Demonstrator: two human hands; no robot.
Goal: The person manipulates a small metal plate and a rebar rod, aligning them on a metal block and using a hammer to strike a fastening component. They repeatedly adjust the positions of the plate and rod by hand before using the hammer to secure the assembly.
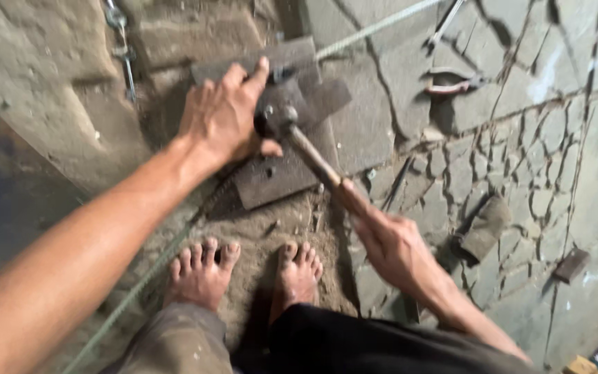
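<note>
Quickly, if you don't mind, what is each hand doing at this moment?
Left hand: fingers spread, pressing on the flat metal plate, gripping nothing.
Right hand: closed around the wooden handle of the hammer.

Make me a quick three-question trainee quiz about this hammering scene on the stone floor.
1. True or false: the right hand grips the hammer by its wooden handle.
2. What does the left hand press on? A) the flat metal plate B) the pliers C) the rope
3. Fill in: both bare feet stand on ____ ground.

Key: 1 true. 2 A. 3 sandy.
</note>
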